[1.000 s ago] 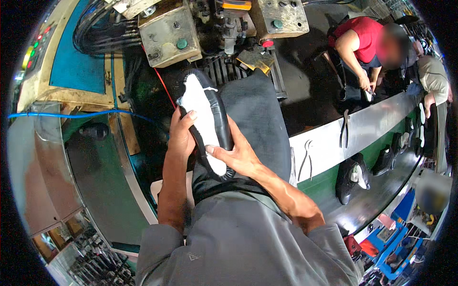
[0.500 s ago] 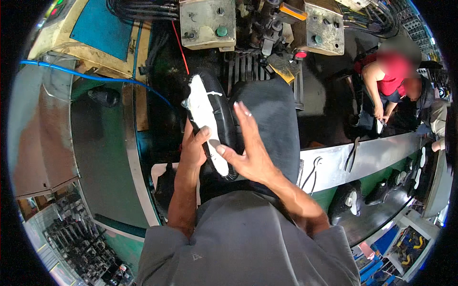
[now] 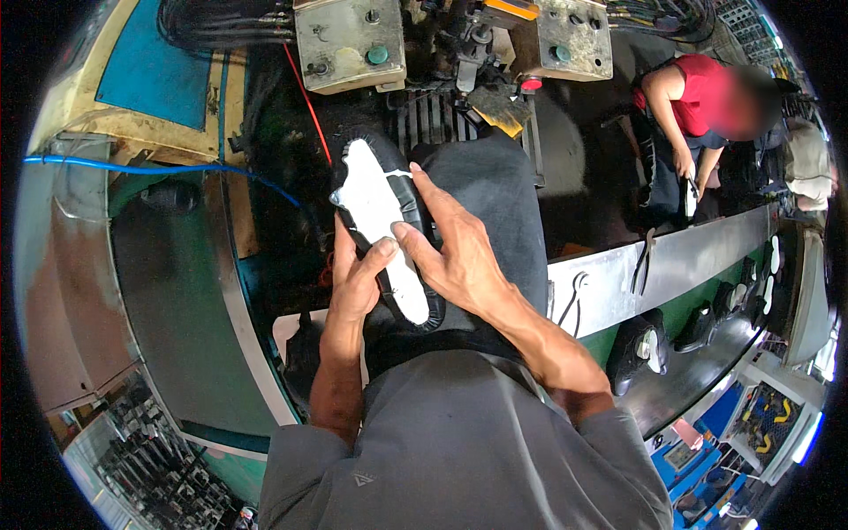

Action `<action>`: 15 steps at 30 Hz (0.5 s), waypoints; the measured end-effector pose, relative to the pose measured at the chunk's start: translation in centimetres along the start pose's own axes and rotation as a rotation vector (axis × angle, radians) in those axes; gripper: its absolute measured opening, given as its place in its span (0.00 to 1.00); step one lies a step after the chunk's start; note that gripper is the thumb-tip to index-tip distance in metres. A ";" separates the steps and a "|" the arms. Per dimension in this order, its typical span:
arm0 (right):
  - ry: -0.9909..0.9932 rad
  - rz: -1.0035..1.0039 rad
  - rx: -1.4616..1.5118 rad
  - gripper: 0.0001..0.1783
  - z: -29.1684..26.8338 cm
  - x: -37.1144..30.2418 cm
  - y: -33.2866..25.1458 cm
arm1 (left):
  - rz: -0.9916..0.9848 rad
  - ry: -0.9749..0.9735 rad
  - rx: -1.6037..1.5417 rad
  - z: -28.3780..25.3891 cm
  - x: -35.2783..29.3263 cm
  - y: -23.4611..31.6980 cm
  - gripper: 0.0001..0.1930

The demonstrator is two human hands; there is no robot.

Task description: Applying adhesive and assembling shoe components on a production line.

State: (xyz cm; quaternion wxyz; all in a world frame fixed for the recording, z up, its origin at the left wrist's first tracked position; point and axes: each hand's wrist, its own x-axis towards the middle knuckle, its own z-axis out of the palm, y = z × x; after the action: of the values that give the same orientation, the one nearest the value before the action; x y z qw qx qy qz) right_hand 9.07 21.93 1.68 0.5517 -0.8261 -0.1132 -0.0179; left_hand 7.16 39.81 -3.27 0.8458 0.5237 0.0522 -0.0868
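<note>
In front of me I hold a black shoe upper (image 3: pixel 412 201), its white bottom (image 3: pixel 371 196) turned up and its black edge pleated around the toe and heel. My left hand (image 3: pixel 358 281) is closed around its left side, thumb pressed on the white face and the other fingers partly hidden beneath. On the opposite side, my right hand (image 3: pixel 459 252) grips the upper, its thumb on the white bottom and its fingers along the black side. A thin white strip crosses the black side near my right fingertips.
Ahead stands a machine with two control boxes (image 3: pixel 349 49). A green conveyor belt (image 3: pixel 172 291) runs at left, under a blue hose (image 3: pixel 132 164). Black shoes (image 3: pixel 634 349) stand on the right-hand line behind a metal rail (image 3: pixel 601 287). A person in red (image 3: pixel 676 97) works beyond it.
My right hand has come in from beside the shoe upper and now grips its right side, fingers lowered onto the black material. The left hand keeps its hold.
</note>
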 end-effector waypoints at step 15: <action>-0.038 -0.190 -0.616 0.30 -1.2 0.8 0.3 | -0.017 -0.081 0.081 0.9 -0.1 -0.9 0.46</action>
State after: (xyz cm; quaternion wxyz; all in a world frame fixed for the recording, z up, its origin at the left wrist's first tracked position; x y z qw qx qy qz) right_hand 10.02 20.80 1.99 0.2694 -0.9402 -0.1894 -0.0873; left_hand 6.84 38.58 -3.65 0.8245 0.5532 0.0185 -0.1171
